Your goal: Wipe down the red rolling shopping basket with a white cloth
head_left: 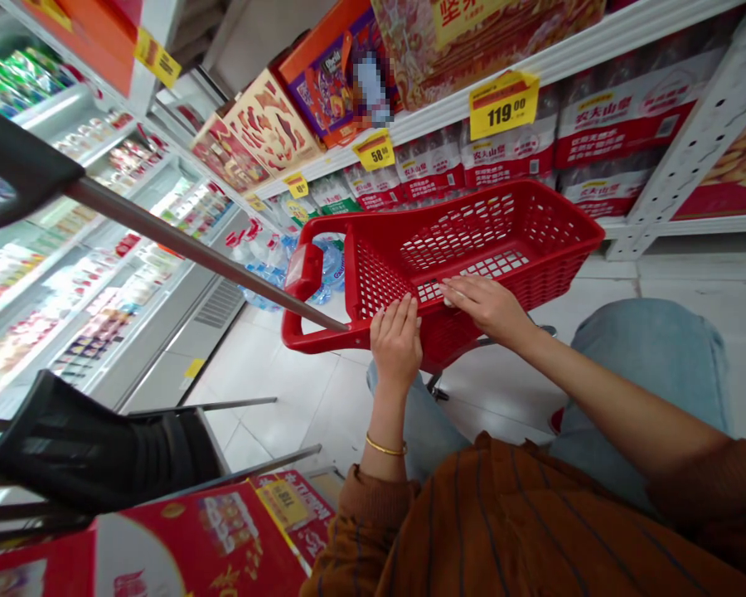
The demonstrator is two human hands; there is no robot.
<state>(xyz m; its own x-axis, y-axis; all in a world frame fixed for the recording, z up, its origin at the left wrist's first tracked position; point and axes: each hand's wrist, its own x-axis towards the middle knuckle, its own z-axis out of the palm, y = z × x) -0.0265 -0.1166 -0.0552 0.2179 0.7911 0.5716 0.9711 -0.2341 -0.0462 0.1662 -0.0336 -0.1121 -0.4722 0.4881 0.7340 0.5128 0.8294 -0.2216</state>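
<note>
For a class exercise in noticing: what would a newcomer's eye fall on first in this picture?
The red basket stands out at the centre, with the left hand and right hand resting on it. Above it, at upper right, a yellow 119.00 price tag catches the eye, just over the shelved water packs.

Bright, even overhead light; wide-angle distortion bends the edges.

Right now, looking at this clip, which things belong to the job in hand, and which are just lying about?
Job in hand:
left hand and right hand, both resting on the rim of a red plastic shopping basket
metal pull handle of that basket

Lying about:
shrink-wrapped bottled water packs
yellow price tag
gift boxes
refrigerated display case
</note>
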